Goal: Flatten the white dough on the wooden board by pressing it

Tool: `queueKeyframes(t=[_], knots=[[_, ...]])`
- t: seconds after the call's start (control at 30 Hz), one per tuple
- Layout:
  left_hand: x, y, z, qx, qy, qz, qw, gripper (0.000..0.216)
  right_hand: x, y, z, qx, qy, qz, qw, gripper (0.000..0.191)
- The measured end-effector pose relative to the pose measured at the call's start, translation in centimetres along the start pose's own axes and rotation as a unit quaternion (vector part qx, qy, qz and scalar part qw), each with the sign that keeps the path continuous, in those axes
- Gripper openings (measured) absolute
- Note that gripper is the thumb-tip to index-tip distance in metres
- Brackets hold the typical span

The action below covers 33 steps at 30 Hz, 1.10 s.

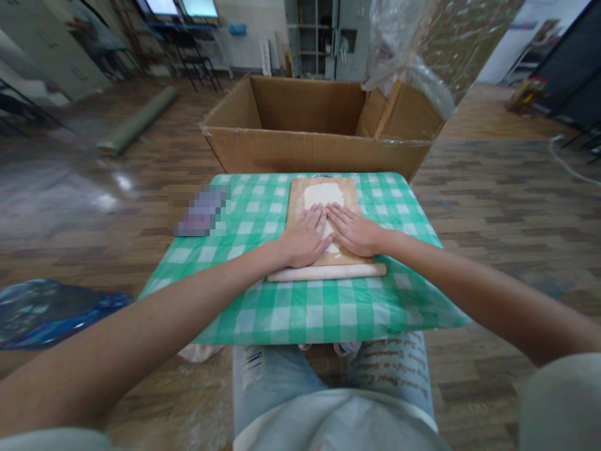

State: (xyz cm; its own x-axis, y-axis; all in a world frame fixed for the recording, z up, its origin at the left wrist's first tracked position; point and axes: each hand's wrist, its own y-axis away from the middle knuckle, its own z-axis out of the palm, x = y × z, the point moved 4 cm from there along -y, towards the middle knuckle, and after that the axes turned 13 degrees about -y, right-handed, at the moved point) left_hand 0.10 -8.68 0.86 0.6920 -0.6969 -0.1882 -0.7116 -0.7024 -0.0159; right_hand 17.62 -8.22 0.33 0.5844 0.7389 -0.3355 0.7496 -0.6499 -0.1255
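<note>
Pale dough (323, 195) lies on a wooden board (297, 207); left hand (304, 239) and right hand (355, 232) press flat on it (fingers extended, gripping nothing), rolling pin (327, 272) just beside.

The person's left hand (304, 241) and right hand (354, 230) are bare, with no rings, watch or gloves, and both forearms are uncovered up to short pale grey sleeves (561, 401) that show at the lower corners of the view. A light, whitish shirt (338, 423) covers the torso at the bottom edge. The legs wear faded light-blue jeans (267, 382), the right leg printed with rows of brownish script lettering and the left bearing a small dark striped mark.
</note>
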Motion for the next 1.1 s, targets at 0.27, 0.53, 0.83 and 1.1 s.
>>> queueKeyframes(t=[0.27,0.53,0.83,1.1], knots=[[0.1,-0.1,-0.5,0.005,-0.002,0.057,0.998,0.073,-0.7,1.3,-1.5,0.011,0.044,0.035,0.998,0.076],[-0.5,0.9,-2.1,0.038,0.084,0.166,0.982,0.050,-2.0,2.3,-3.4,0.002,0.016,0.018,1.000,0.043],[-1.0,2.0,-3.4,0.077,0.101,0.195,0.973,0.039,-2.3,1.6,-3.4,0.025,-0.016,-0.017,0.999,0.041],[-1.3,2.3,-2.8,0.010,-0.011,0.026,1.000,0.053,-1.6,2.0,-3.3,0.020,0.078,0.099,0.992,0.045]])
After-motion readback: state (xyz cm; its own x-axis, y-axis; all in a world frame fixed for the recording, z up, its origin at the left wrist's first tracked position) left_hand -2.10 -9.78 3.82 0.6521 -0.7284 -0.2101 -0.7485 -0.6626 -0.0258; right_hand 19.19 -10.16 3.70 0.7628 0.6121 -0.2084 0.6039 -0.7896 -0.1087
